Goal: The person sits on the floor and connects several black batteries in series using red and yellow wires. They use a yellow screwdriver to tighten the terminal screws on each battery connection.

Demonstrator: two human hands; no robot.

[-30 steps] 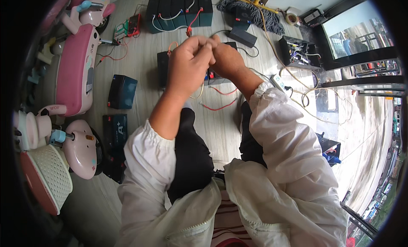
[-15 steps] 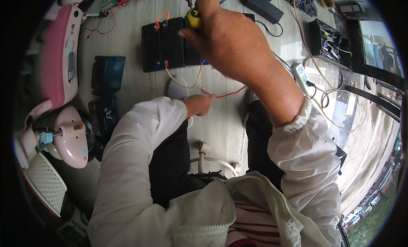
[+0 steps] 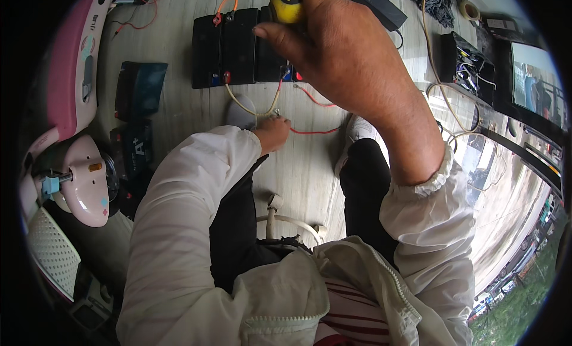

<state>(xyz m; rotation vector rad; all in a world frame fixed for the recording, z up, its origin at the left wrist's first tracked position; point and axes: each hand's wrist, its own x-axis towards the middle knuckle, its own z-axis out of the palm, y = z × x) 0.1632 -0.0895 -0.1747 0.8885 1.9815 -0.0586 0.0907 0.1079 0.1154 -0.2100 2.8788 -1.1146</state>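
Right hand (image 3: 351, 66) at twelve o'clock, fingers closing round a yellow-handled screwdriver (image 3: 286, 5) above the black battery row (image 3: 238, 48). Left hand (image 3: 273, 133) pinching the loose red wire (image 3: 316, 131) on the floor. Risking a short: tip slipping, bridging terminals.

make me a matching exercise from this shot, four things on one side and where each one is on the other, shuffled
Things:
1. screwdriver handle
2. left hand
3. black batteries
4. pink scooter body

Places:
A. along the left edge of the floor
B. in a row at the top, wired together
C. low at the red wire
D. gripped in the right hand

Pairs: 1-D, 2-C, 3-B, 4-A
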